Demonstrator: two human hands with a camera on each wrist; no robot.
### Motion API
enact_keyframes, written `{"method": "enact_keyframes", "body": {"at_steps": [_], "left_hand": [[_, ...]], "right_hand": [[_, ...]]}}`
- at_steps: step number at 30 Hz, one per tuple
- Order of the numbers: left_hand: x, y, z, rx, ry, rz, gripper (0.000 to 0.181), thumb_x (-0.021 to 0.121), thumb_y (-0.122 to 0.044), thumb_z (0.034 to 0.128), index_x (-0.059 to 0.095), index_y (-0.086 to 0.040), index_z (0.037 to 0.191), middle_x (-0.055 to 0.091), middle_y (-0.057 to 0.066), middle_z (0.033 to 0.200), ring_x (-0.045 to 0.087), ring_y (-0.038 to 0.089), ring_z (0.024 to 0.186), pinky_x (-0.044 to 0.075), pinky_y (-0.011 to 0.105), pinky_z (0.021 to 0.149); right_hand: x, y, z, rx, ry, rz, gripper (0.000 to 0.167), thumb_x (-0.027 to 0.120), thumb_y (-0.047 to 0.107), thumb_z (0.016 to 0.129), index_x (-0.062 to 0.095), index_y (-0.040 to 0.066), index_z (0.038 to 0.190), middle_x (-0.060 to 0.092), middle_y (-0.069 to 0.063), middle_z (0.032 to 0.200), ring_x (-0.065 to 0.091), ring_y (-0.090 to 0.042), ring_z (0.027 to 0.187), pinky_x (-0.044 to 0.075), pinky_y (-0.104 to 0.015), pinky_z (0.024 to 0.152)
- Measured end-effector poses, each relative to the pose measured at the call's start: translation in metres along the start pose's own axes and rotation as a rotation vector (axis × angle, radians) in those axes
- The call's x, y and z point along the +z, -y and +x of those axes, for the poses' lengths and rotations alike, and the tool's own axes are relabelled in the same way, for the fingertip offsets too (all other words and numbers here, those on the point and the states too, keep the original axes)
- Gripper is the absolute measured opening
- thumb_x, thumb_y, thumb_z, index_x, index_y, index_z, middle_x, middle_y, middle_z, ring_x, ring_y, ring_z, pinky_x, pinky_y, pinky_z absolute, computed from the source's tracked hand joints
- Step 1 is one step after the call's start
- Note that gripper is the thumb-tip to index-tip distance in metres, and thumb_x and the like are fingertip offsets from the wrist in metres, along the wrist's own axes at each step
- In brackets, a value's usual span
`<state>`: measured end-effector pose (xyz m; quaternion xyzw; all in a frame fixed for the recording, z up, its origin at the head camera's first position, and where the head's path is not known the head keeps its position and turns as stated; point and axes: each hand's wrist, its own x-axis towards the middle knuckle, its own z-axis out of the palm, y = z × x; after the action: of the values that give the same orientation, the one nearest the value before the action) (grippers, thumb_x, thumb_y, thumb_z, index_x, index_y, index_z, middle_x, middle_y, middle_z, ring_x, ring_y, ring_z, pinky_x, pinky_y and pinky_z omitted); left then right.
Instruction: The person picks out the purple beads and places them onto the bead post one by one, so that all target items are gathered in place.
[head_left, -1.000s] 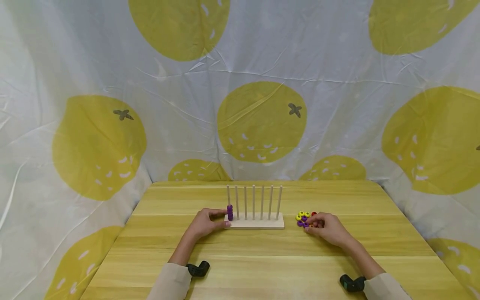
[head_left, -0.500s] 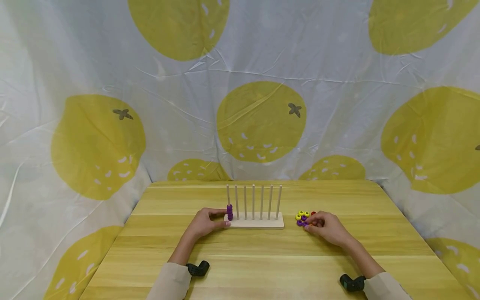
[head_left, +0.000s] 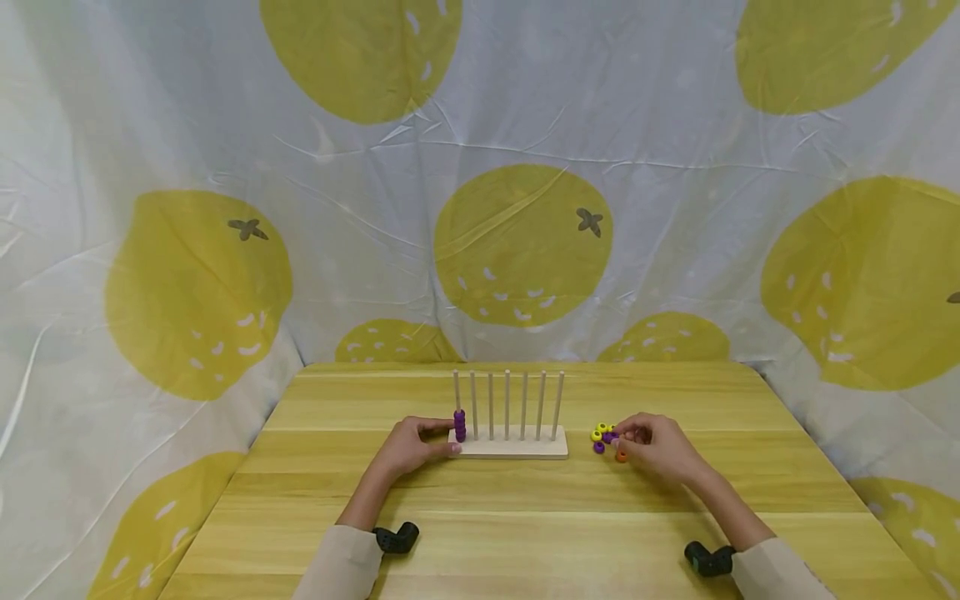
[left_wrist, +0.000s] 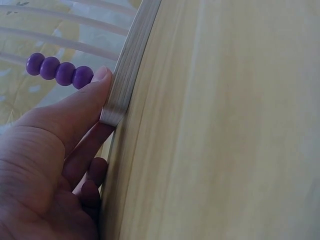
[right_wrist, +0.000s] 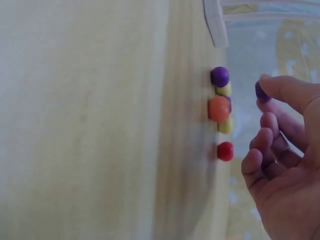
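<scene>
A pale wooden peg rack [head_left: 513,450] stands upright on the table, with a row of several thin pegs. Purple beads [left_wrist: 59,70] are stacked on its leftmost peg; the other pegs are bare. My left hand [head_left: 408,446] grips the left end of the base, its thumb on the top near the stack. Right of the rack, my right hand [right_wrist: 287,150] pinches a purple bead [right_wrist: 261,93] between thumb and index finger, lifted off the table. Its other fingers are curled and hold nothing visible. Loose beads lie just below this hand.
The loose group holds yellow beads [head_left: 597,435], purple beads [head_left: 598,447], an orange bead [head_left: 621,457] and a red bead [right_wrist: 225,151]. They lie on the wooden table [head_left: 517,542]. A lemon-print curtain [head_left: 360,233] hangs behind it.
My right hand has risen slightly from the loose beads with a purple bead pinched, uncovering the orange bead. My left hand and the rack have stayed in place.
</scene>
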<state>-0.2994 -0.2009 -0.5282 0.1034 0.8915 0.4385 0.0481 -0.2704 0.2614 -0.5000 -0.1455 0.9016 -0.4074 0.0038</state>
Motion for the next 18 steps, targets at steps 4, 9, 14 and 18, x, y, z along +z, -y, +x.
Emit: {"method": "enact_keyframes", "body": {"at_steps": [4,9,14,18], "left_hand": [[0.000,0.000,0.000,0.002,-0.001,0.003,0.051,0.089,-0.045,0.0798,0.076,-0.028,0.126,0.069,0.004,0.136,0.056,0.037,0.136,0.044,0.058,0.112],[-0.001,-0.001,-0.001,0.001,0.000,0.005,0.052,0.088,-0.046,0.0804,0.075,-0.027,0.128,0.070,0.004,0.135,0.057,0.037,0.135,0.045,0.058,0.111],[-0.001,-0.002,-0.002,0.004,0.002,-0.003,0.052,0.088,-0.045,0.0803,0.075,-0.028,0.127,0.070,0.003,0.134,0.057,0.037,0.134,0.045,0.058,0.111],[-0.001,-0.002,0.000,0.004,-0.001,-0.010,0.051,0.088,-0.046,0.0801,0.076,-0.029,0.126,0.070,0.002,0.134,0.057,0.036,0.135,0.044,0.058,0.112]], "right_hand": [[-0.004,0.004,0.005,-0.047,-0.014,-0.005,0.017,0.076,0.019,0.095,0.076,0.007,0.107,0.062,-0.001,0.082,0.050,-0.008,0.067,0.043,-0.021,0.057],[-0.009,0.012,0.011,-0.063,-0.027,0.006,0.014,0.077,0.020,0.095,0.077,0.011,0.105,0.061,0.000,0.080,0.049,-0.008,0.066,0.043,-0.022,0.056],[-0.013,0.020,0.017,-0.069,-0.035,-0.010,0.015,0.077,0.025,0.095,0.077,0.013,0.104,0.061,0.001,0.080,0.051,-0.010,0.067,0.043,-0.024,0.056],[-0.015,0.026,0.022,-0.067,-0.029,-0.007,0.020,0.076,0.029,0.095,0.076,0.013,0.106,0.063,0.000,0.081,0.060,-0.021,0.069,0.047,-0.025,0.056]]}}
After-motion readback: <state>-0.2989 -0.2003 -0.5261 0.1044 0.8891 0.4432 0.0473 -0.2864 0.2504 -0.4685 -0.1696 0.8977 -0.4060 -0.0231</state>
